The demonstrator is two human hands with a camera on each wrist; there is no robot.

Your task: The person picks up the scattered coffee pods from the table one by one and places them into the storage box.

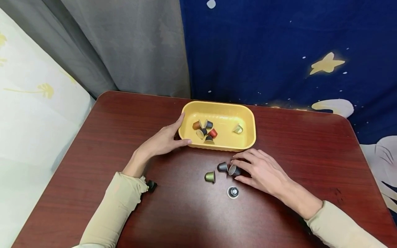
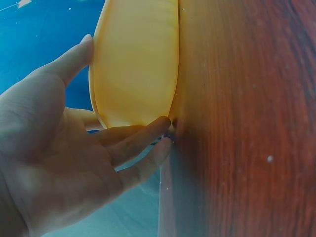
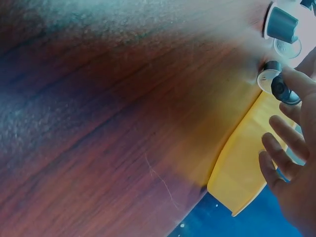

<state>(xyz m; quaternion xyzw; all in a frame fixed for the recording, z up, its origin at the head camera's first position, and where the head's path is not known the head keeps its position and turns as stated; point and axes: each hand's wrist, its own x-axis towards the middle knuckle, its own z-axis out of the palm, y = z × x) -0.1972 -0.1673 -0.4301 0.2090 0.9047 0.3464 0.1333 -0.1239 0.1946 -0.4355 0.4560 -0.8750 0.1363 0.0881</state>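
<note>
My left hand holds the left end of a yellow plastic bin, thumb at its near side and fingers round the far side. In the left wrist view its fingertips lie along the bin wall. My right hand pinches a black coffee capsule between thumb and index finger, just in front of the bin; the other fingers are spread. Beside it lies another dark capsule. A green capsule is on its side to the left, and a silver-rimmed capsule stands nearer me.
Inside the bin, several capsules cluster at the left, among them a red one and a brown one; a pale gold one lies at the right. The reddish-brown table ends at grey and blue curtains behind.
</note>
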